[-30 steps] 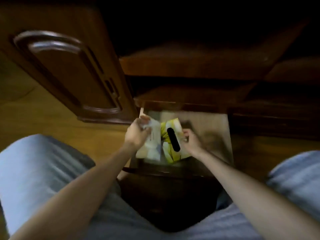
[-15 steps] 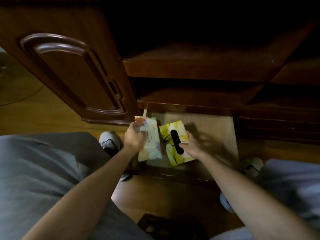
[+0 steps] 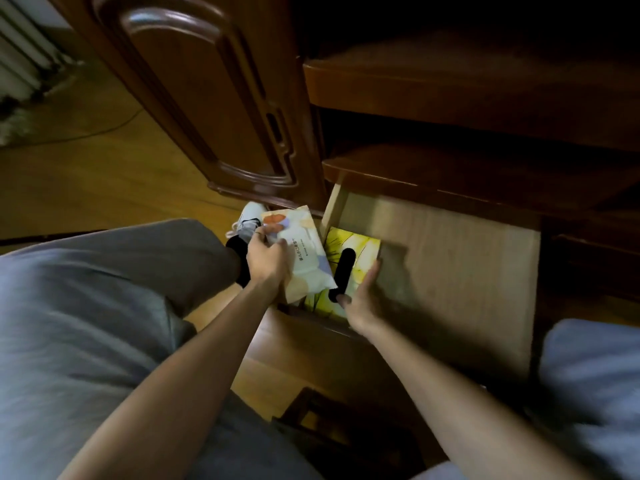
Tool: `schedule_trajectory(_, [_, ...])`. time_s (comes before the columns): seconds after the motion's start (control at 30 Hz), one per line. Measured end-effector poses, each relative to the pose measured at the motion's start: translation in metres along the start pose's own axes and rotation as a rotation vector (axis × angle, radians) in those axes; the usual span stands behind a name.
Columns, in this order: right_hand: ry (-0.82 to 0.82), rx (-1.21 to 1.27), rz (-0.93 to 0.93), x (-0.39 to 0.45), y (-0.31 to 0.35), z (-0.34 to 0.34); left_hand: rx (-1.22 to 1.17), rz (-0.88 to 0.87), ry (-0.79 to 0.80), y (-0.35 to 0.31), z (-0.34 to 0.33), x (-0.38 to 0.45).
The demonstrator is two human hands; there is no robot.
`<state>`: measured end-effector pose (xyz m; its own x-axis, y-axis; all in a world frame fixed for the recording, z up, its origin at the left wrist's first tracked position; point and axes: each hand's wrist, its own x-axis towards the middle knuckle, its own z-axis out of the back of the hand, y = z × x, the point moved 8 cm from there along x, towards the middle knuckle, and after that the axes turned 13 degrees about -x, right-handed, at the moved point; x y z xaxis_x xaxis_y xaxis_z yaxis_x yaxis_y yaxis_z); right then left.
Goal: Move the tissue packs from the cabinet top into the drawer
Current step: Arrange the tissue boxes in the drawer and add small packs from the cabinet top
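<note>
A pale tissue pack (image 3: 304,254) with orange and lilac shapes is gripped by my left hand (image 3: 268,259), tilted over the open drawer's left edge. A yellow flowered tissue pack (image 3: 360,249) with a black oval slot lies flat in the near left corner of the wooden drawer (image 3: 460,258). My right hand (image 3: 362,299) rests against the yellow pack's right side and near edge, fingers spread along it. The pale pack partly covers the yellow pack's left side.
An open dark wooden cabinet door (image 3: 207,98) hangs left of the drawer. Dark shelves (image 3: 467,84) sit above it. My grey-trousered knees (image 3: 104,323) flank the drawer front, with a white shoe (image 3: 247,220) on the wooden floor.
The view has closed in on the drawer. The yellow pack has gone from held upright to lying flat in the drawer's corner. My left hand still holds the pale pack, shifted left over the drawer's edge.
</note>
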<state>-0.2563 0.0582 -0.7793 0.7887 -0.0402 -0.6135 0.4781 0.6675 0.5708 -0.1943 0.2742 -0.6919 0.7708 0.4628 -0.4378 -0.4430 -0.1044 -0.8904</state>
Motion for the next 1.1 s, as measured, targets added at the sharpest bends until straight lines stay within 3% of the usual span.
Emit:
schedule_trajectory(0.2, [0.039, -0.029, -0.059, 0.001, -0.004, 0.003, -0.006, 0.004, 0.141, -0.010, -0.018, 0.000])
schedule_trajectory(0.3, [0.116, 0.073, -0.056, -0.007, -0.004, 0.010, -0.045, -0.001, 0.200, -0.013, -0.033, -0.005])
schedule_trajectory(0.43, [-0.137, 0.205, -0.148, -0.014, -0.017, 0.070, -0.061, -0.027, 0.395, -0.012, -0.078, -0.022])
schedule_trajectory(0.5, [-0.147, 0.374, -0.129, -0.021, -0.022, 0.095, -0.029, -0.047, 0.560, -0.011, -0.105, -0.036])
schedule_trajectory(0.63, [-0.101, 0.509, 0.006, -0.028, -0.037, 0.123, 0.211, -0.156, 0.876, 0.004, -0.146, -0.068])
schedule_trajectory(0.77, [-0.278, 0.472, -0.180, -0.028, -0.089, 0.132, 0.743, -0.458, 0.872, 0.020, -0.144, -0.066])
schedule_trajectory(0.87, [-0.174, 0.353, -0.261, -0.017, -0.110, 0.108, 1.151, -0.494, 0.881, 0.050, -0.129, -0.058])
schedule_trajectory(0.97, [0.018, 0.235, -0.271, -0.005, -0.105, 0.068, 1.271, -0.564, 0.916, 0.063, -0.122, -0.060])
schedule_trajectory(1.1, [-0.035, -0.063, -0.241, 0.007, -0.105, 0.058, 1.265, -0.567, 0.893, 0.064, -0.119, -0.056])
